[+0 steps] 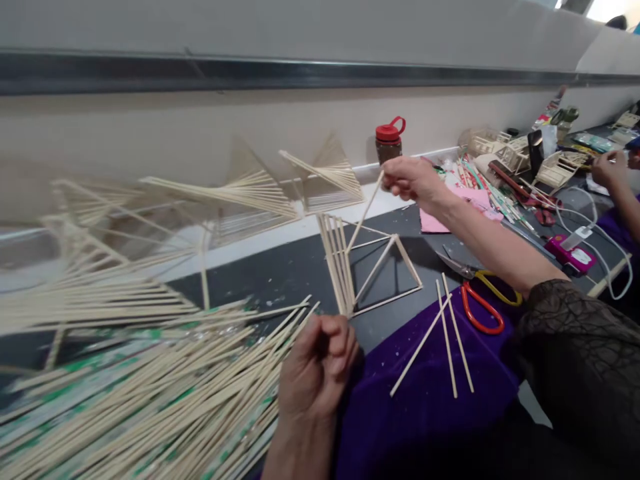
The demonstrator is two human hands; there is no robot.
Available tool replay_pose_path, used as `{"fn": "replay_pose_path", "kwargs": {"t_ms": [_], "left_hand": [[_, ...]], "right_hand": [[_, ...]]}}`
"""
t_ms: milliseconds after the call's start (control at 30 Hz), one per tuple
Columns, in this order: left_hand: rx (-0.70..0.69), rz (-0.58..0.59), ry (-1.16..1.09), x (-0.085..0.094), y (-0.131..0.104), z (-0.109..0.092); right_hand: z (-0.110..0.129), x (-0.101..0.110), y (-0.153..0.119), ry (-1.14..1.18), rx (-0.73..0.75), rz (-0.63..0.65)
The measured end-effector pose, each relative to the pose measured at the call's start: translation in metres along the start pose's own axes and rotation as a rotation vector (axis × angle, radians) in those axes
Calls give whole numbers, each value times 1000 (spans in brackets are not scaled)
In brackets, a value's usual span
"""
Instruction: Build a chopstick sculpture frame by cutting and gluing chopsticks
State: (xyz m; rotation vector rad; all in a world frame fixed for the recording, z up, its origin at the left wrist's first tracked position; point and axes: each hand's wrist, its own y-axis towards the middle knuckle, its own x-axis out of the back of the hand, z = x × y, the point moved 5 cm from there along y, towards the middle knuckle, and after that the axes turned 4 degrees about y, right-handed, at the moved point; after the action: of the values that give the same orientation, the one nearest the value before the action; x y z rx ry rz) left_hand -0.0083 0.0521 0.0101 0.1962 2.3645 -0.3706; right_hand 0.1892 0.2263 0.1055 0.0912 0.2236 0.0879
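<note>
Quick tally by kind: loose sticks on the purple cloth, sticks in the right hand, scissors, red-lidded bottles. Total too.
Loose sticks across the purple cloth: 3
Held stick, right hand: 1
Scissors: 1 pair
Red-lidded bottle: 1
Total: 6

No legible txt, nos. or brand lbls.

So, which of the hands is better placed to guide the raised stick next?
Probably the right hand: it pinches the upper end of the raised stick, while the left hand is curled beside the pile of sticks, away from it.
</note>
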Motion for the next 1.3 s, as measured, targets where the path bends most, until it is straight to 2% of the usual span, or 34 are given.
{"fn": "replay_pose_path", "kwargs": {"t_ms": [100, 167, 233, 300, 400, 467, 500, 567, 667, 767, 833, 967, 1067, 1167, 1300], "left_hand": [[23, -48, 6, -1, 1, 9], [68, -72, 33, -3, 1, 18], [80, -74, 66, -6, 1, 23], [61, -62, 74, -11, -1, 24], [49, -62, 39, -17, -4, 22], [74, -102, 4, -18, -6, 21], [88, -125, -14, -17, -7, 21], [101, -152, -39, -16, -10, 21], [63, -140, -34, -15, -11, 21], [23, -106, 9, -14, -10, 23], [-6, -82, 47, -15, -10, 24], [-58, -41, 152, -20, -11, 24], [-75, 11, 234, -25, -13, 24], [-81, 46, 296, -28, -15, 25], [-71, 20, 290, -29, -14, 27]], "right_hand": [[18, 5, -19, -28, 95, -47], [32, 0, -43, -106, 207, -56], [50, -10, -77, -248, 394, -32], [67, -26, -117, -448, 686, 41], [70, -60, -180, -783, 1209, 417], [56, -76, -209, -966, 1489, 610], [46, -82, -218, -1031, 1577, 669], [26, -90, -227, -1118, 1630, 766], [3, -95, -233, -1152, 1590, 867], [0, -90, -225, -1100, 1436, 834], [10, -82, -207, -1027, 1228, 708], [29, -61, -156, -868, 642, 417], [24, -56, -137, -674, 306, 408], [17, -59, -136, -549, 154, 445], [22, -63, -135, -472, 95, 463]]}}
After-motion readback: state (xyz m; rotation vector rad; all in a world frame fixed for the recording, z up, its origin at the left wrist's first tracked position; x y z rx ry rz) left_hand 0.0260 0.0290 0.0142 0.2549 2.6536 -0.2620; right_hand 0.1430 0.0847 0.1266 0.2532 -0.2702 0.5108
